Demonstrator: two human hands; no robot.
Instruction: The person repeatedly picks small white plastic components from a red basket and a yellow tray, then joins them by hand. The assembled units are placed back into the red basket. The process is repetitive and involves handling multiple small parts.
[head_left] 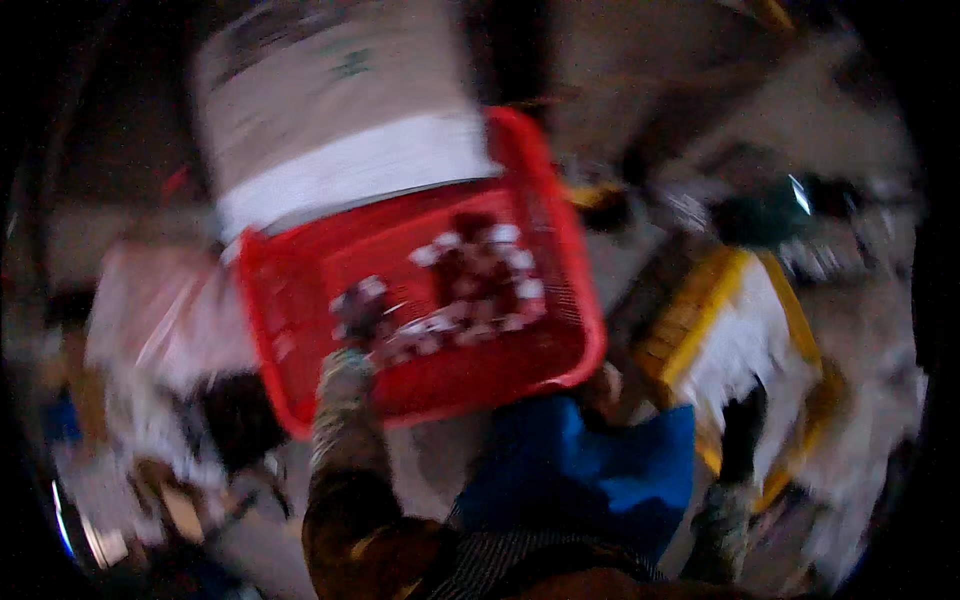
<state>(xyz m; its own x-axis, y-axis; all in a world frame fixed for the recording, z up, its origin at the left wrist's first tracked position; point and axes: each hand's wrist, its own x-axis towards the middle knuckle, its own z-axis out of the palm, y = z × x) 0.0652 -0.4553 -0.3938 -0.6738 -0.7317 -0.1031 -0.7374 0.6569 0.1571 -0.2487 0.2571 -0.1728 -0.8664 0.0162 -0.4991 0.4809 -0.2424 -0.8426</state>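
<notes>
A red plastic basket (577, 290) with slotted sides sits in front of me. Inside it lie several small dark reddish pieces with white ends (480, 280), too blurred to name. My left hand (362, 308), at the end of a patterned sleeve, reaches into the basket's near left part beside these pieces. Its fingers are smeared by motion, so any hold is hidden. My right hand (744, 415), dark and apparently gloved, is off to the right over a yellow crate (720, 290) with white material (735, 330) in it. Its fingers blend into the blur.
A large pale sack or box (340, 90) with a white band covers the basket's far left edge. Blue cloth (580, 470) lies over my lap. Pinkish-white bags (165, 320) stand at the left. Blurred clutter (790, 220) spreads beyond the yellow crate.
</notes>
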